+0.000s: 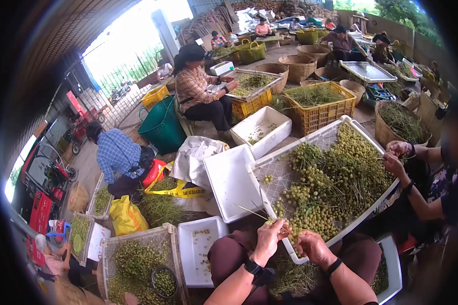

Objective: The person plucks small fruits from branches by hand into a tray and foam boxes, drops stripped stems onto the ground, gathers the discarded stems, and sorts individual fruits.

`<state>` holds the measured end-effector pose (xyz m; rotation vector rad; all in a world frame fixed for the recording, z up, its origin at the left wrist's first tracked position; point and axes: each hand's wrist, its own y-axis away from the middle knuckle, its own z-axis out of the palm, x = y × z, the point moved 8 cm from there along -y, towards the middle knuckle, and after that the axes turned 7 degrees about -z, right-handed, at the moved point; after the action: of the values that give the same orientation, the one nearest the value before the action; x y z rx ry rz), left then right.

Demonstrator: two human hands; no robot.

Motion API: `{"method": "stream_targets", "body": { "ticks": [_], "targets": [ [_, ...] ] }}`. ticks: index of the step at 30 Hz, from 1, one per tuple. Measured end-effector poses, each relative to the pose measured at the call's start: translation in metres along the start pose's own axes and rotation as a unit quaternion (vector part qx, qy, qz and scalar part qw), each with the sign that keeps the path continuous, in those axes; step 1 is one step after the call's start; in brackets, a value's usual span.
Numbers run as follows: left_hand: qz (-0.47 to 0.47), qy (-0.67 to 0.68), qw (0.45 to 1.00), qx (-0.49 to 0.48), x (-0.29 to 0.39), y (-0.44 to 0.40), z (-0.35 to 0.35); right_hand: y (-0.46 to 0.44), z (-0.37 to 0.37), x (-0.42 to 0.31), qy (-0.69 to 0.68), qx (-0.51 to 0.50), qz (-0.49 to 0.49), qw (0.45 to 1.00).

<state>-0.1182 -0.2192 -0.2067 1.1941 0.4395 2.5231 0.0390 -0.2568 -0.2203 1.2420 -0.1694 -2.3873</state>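
My left hand [270, 241] is closed around a thin green fruit stem [253, 212], whose bare end points up and left. Just right of it, my right hand [314, 248] has its fingers curled together among small round fruits at the tray's near corner; exactly what they pinch is hidden. Both hands are over the near edge of a white mesh tray [269, 175]. Heaped on that tray are yellow-green fruits [336, 178], many still on stems. Between my knees lie stripped green stems [295, 277].
Across the tray, another person's hands [398, 157] hold a stem. White foam boxes [229, 185] stand left of the tray, and a light-coloured tub [392, 269] is at my right knee. Beyond are a yellow crate [323, 114], a green basket [160, 122] and several seated workers.
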Motion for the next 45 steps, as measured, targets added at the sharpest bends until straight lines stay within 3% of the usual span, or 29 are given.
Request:
{"method": "stream_targets", "body": {
  "ticks": [5, 12, 20, 36, 45],
  "targets": [
    [0.019, -0.069, 0.997, 0.009, 0.002, -0.001, 0.001, 0.001, -0.002, -0.002, -0.011, 0.008, -0.012, 1.0],
    [0.002, -0.066, 0.998, -0.001, -0.005, -0.003, 0.003, 0.002, -0.005, -0.007, 0.027, 0.068, -0.022, 0.997],
    [0.001, -0.061, 0.998, -0.023, -0.013, 0.002, 0.01, -0.001, -0.02, 0.003, -0.021, 0.121, 0.005, 0.992],
    [0.007, -0.037, 0.999, -0.012, -0.016, 0.001, -0.001, -0.012, -0.026, 0.003, -0.052, 0.129, 0.002, 0.99],
    [-0.02, 0.0, 0.999, 0.037, -0.019, 0.004, -0.001, -0.008, -0.02, -0.011, -0.058, 0.156, -0.065, 0.984]
  ]
}}
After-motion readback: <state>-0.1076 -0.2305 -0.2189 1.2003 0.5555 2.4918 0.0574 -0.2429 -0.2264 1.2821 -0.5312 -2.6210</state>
